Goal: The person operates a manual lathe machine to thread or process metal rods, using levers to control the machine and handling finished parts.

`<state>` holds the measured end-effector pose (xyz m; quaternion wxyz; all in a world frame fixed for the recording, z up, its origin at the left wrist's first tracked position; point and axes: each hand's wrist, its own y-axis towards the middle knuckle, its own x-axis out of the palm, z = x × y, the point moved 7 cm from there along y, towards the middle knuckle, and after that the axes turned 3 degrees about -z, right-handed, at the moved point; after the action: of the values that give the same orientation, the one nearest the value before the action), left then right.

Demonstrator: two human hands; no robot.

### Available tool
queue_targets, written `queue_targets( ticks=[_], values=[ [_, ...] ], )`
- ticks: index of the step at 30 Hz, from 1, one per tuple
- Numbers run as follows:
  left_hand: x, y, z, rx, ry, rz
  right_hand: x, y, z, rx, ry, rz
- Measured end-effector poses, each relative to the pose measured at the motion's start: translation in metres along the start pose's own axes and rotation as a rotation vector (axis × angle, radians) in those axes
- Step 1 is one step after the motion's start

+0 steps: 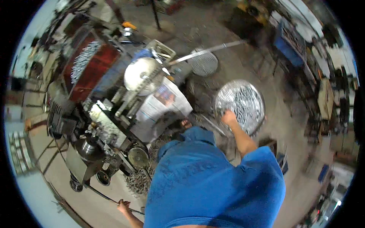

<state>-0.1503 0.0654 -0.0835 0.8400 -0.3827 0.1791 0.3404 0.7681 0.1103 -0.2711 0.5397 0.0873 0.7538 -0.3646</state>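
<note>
My right hand (229,117) reaches forward to the near left rim of a round wire basket (258,95) that is full of small shiny metal pieces. Its fingers are curled on that rim, and the picture is blurred there. My left hand (123,207) is low at my left side, closed around a thin dark rod (99,193) that runs along the floor side of the machine. My blue shirt fills the lower middle of the view.
A greasy metalworking machine (102,133) stands to my left, with curled metal shavings (138,180) at its foot. On it lie a newspaper (167,100) and a round metal disc (140,74). Behind are a red bin of shiny parts (89,62), a second round mesh basket (204,62) and a long metal strip (207,51).
</note>
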Motion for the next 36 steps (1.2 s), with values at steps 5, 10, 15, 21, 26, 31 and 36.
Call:
queue_targets(
  ticks=[5,10,15,21,26,31,36],
  values=[
    [0.023,0.019,0.043,-0.063,0.054,-0.115,-0.047,-0.044,0.005,0.160,0.319,0.112],
    [0.017,0.023,0.031,-0.036,-0.003,-0.201,-0.076,-0.049,0.015,0.179,-0.035,0.165],
    [0.018,0.002,0.034,0.140,0.248,-0.062,-0.041,-0.006,0.040,0.124,0.038,0.058],
    [0.006,0.002,0.046,0.142,0.028,0.110,-0.045,-0.007,0.014,-0.092,-0.303,-0.177],
    [0.025,-0.096,0.120,0.375,1.011,0.205,-0.117,0.017,-0.070,-0.403,0.478,-0.029],
    [0.140,-0.181,0.262,0.613,-0.431,-0.472,-0.197,-0.077,-0.346,-1.217,0.830,-0.320],
    [0.259,-0.240,0.282,0.514,-0.432,-1.021,-0.243,-0.237,-0.498,-1.822,0.685,-0.421]
  ],
)
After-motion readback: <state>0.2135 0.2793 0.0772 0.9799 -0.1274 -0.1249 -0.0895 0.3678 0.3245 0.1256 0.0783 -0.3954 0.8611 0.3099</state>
